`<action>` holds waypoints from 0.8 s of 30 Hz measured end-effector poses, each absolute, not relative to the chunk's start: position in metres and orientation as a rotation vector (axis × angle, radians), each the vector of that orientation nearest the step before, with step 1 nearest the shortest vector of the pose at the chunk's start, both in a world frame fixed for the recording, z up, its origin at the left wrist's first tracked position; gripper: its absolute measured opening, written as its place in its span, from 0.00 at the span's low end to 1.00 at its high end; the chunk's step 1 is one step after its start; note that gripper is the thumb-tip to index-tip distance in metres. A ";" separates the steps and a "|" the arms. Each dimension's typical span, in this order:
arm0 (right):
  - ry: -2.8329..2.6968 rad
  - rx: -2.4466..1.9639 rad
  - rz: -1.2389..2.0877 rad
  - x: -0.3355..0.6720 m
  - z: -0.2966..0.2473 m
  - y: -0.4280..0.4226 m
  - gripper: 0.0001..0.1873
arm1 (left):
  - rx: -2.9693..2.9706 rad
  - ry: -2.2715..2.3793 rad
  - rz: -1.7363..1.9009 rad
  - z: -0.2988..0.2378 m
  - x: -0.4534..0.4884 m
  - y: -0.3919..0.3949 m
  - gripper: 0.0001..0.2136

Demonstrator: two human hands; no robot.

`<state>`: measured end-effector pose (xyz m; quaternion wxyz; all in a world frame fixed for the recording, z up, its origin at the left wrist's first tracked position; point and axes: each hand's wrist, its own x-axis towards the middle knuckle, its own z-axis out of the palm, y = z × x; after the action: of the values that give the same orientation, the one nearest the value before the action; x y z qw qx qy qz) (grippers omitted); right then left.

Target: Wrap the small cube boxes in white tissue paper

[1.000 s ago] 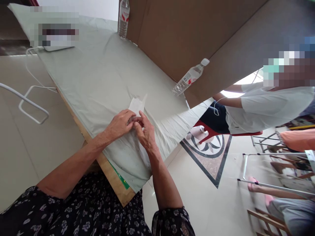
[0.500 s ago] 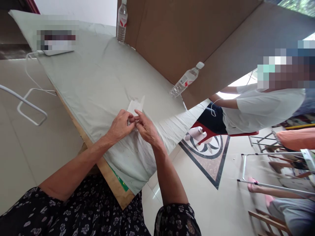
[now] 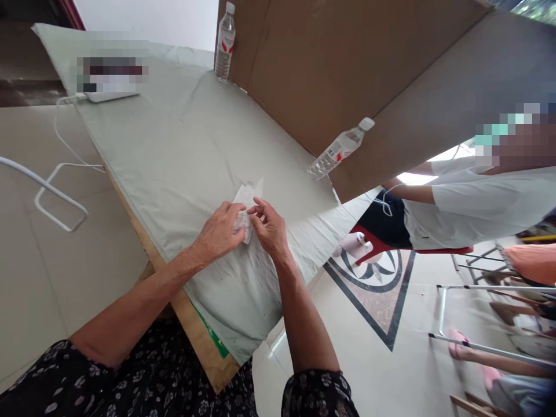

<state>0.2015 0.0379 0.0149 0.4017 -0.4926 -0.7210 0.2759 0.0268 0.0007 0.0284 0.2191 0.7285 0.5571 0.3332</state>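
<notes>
A small white piece of tissue-like paper [image 3: 244,200] lies on the pale green cloth [image 3: 182,139] that covers the table. My left hand [image 3: 219,231] pinches the crumpled near end of the paper. My right hand [image 3: 270,227] pinches the same end from the other side, fingertips meeting those of the left. The far end of the paper lies flat on the cloth beyond my fingers.
Two clear water bottles stand against tall brown cardboard panels [image 3: 330,63]: one at the far end [image 3: 225,40], one nearer on the right [image 3: 341,149]. A white device [image 3: 110,95] with a cable sits at the far left. Another person in a white shirt [image 3: 473,200] sits to the right.
The near end of the paper has gone from flat to bunched between my fingers. Both hands stay together at the same spot on the cloth.
</notes>
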 end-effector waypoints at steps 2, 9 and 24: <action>-1.875 -1.228 0.723 0.197 0.011 0.043 0.24 | 2.088 1.504 0.852 0.032 0.025 0.002 0.21; -1.725 -1.297 0.708 0.206 0.007 0.051 0.19 | 2.154 1.514 0.708 0.033 0.023 0.006 0.13; -1.364 -1.379 1.390 0.197 0.011 0.109 0.21 | 2.155 1.496 0.739 0.033 0.024 0.003 0.18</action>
<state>0.1972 0.1089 0.0110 0.3688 -0.5370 -0.5314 0.5415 0.0239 0.0027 0.0331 0.2064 0.7737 0.5370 0.2653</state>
